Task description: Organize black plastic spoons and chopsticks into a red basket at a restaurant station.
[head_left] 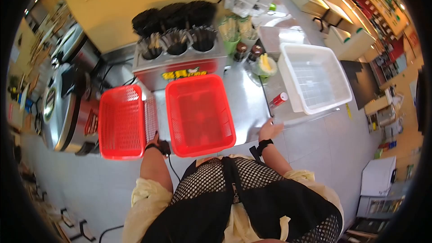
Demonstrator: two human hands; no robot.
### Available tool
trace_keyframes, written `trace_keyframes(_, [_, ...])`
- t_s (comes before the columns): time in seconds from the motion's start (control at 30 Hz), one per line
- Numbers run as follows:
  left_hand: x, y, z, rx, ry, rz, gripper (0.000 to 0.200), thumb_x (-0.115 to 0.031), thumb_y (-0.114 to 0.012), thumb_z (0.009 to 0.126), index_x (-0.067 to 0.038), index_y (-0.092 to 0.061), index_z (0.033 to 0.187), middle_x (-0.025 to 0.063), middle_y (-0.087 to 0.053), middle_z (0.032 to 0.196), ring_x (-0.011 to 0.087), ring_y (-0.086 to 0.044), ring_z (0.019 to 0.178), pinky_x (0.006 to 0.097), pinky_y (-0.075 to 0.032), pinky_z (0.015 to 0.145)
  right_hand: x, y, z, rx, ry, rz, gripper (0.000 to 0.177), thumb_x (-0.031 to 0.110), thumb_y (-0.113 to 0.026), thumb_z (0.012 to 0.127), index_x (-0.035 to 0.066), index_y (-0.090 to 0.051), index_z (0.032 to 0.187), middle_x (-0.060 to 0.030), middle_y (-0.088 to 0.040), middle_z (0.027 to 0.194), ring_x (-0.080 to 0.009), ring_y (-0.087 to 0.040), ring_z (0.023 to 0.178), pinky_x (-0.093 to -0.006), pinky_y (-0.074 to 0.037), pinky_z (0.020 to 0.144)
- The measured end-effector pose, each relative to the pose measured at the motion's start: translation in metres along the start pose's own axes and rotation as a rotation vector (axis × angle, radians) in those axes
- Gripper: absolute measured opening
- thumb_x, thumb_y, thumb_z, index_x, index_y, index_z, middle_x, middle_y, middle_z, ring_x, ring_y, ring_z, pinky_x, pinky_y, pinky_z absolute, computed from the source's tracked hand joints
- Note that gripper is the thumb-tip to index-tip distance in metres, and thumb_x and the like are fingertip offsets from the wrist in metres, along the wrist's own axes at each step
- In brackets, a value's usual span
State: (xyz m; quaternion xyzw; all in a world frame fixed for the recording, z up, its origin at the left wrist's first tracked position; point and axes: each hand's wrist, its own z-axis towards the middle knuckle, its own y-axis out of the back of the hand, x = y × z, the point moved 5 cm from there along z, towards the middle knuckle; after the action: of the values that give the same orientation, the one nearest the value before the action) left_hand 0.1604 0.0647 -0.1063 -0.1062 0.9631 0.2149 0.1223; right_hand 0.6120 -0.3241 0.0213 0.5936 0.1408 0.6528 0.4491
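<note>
While the fingers of the right hand (pixel 270 130) are extended and hold nothing, just beside the tabletop (pixel 249 108) edge, those of the left hand (pixel 154 140) are near the left red basket (pixel 121 126); I cannot tell whether they grasp its rim. That perforated basket is beside the left end of the tabletop. The middle red basket (pixel 200 112) is between the 2 hands, near the person's body. Beyond the right hand stands a red can (pixel 279 100), just beside a white bin (pixel 317 78). Farther back, a metal holder (pixel 219 58) carries 3 round containers of utensils (pixel 174 39), near 2 dark bottles (pixel 241 52).
</note>
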Motion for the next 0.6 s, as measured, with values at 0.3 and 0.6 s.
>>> trace_keyframes(0.3, [0.003, -0.011, -0.012, -0.077, 0.252, -0.767, 0.078, -0.077, -0.049, 0.074, -0.006, -0.067, 0.102, 0.0163, -0.066, 0.089, 0.0339, -0.060, 0.079, 0.0524, -0.047, 0.075, 0.272, -0.031, 0.013, 0.867, 0.703, 0.836, 0.013, 0.009, -0.054, 0.089, -0.003, -0.059, 0.095, -0.0125, -0.065, 0.078, -0.0187, -0.065, 0.072, -0.0290, -0.050, 0.065])
trace_keyframes(0.6, [-0.029, 0.006, -0.050, -0.146, 0.035, 0.227, 0.064, -0.040, -0.050, 0.091, -0.037, -0.018, 0.146, 0.0111, -0.046, 0.137, 0.0234, -0.049, 0.120, 0.0336, -0.033, 0.103, 0.440, -0.083, 0.011, 0.572, 1.099, 0.757, 0.033, 0.016, -0.063, 0.078, -0.005, -0.057, 0.103, -0.0241, -0.062, 0.096, -0.0392, -0.059, 0.093, -0.0420, -0.048, 0.082])
